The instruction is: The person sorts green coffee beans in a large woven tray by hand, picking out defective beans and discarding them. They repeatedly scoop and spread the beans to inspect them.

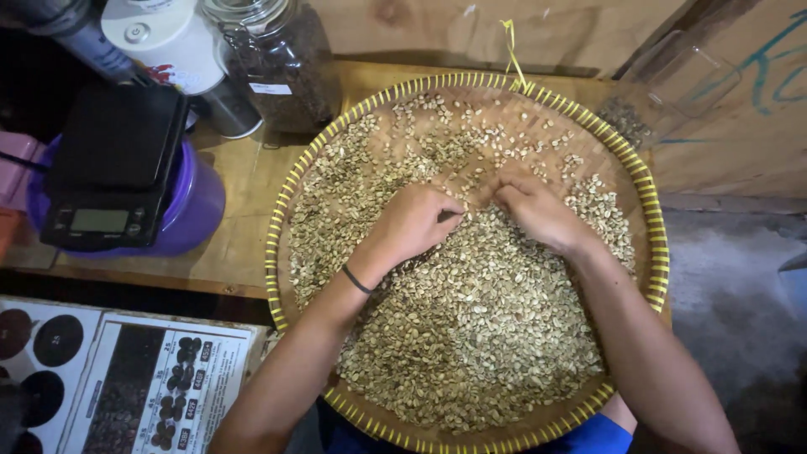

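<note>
Brightness: dim, warm indoor light, brightest over the woven tray (647, 210).
Shadows: soft ones lay under both forearms; the left edge and lower right corner sank into dark.
Sharpness: the beans (471, 328) were crisp; the corners looked soft and slightly bent.

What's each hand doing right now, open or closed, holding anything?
Left hand: loosely curled, fingers down in the pale beans; a held bean cannot be told.
Right hand: the same, fingertips on the beans; cannot be told.

Grey scale screen (98, 220) far left; white jar label (270, 88) up top; printed chart (155, 387) bottom left
</note>
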